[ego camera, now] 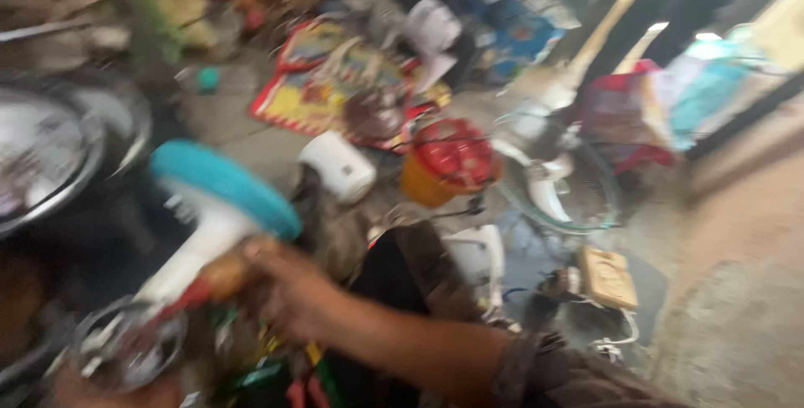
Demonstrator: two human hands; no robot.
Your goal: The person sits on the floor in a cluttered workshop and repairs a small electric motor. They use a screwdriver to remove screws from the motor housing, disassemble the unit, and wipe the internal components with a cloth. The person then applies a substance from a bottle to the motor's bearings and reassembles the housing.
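One hand (289,291) visible, reaching in from right, fingers clenched on wooden handle (224,276); white-and-teal appliance (213,215) just above-left of handle, axis slanting up-right.

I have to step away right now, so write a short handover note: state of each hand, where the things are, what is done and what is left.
Right hand: reaches in from the right and grips the neck of a white part with a blue round top, held tilted. The picture is motion-blurred, so the exact grip is unclear.
Left hand: not clearly in view.
Below the held part: a round metal piece and coloured wires.
On the floor beyond: a white cylinder, a red-topped orange piece, a fan guard, a tan switch box.
Done: the part is lifted in hand.
Left: cannot tell from this frame.
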